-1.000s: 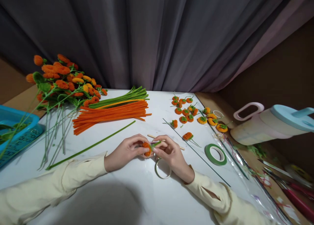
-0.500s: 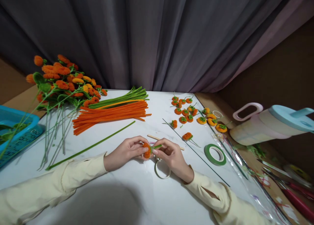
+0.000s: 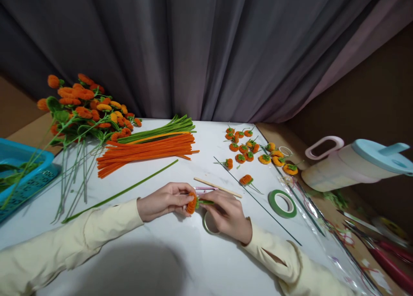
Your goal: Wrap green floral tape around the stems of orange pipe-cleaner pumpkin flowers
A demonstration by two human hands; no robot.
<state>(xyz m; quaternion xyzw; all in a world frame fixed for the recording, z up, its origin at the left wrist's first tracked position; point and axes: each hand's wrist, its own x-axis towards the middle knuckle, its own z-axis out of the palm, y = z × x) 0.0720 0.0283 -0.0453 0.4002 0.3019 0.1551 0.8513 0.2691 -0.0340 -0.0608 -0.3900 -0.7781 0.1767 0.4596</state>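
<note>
Between thumb and fingers, my left hand (image 3: 167, 201) grips an orange pipe-cleaner flower (image 3: 191, 202), its green side facing right. My right hand (image 3: 227, 214) pinches a green pipe cleaner (image 3: 205, 202) at the flower's green base; its fingertips are partly hidden. Beneath the right hand lies a pale tape ring (image 3: 210, 223), half covered. Just beyond the hands are a thin wooden stick (image 3: 222, 188) and a pink tool (image 3: 204, 189), partly hidden. A single long green pipe cleaner (image 3: 129, 187) lies left of them.
Bundles of orange pipe cleaners (image 3: 148, 153) and green ones (image 3: 171, 126) lie behind. Finished stems (image 3: 84, 106) and a blue basket (image 3: 48, 162) are left. Small orange flowers (image 3: 242, 148), green tape (image 3: 273, 203), a tumbler (image 3: 338, 164) and red-handled pliers (image 3: 387, 261) are right.
My right hand has turned more palm-down and covers more of the tape ring. The flower has tilted and shifted slightly left and down. More of the pink tool shows.
</note>
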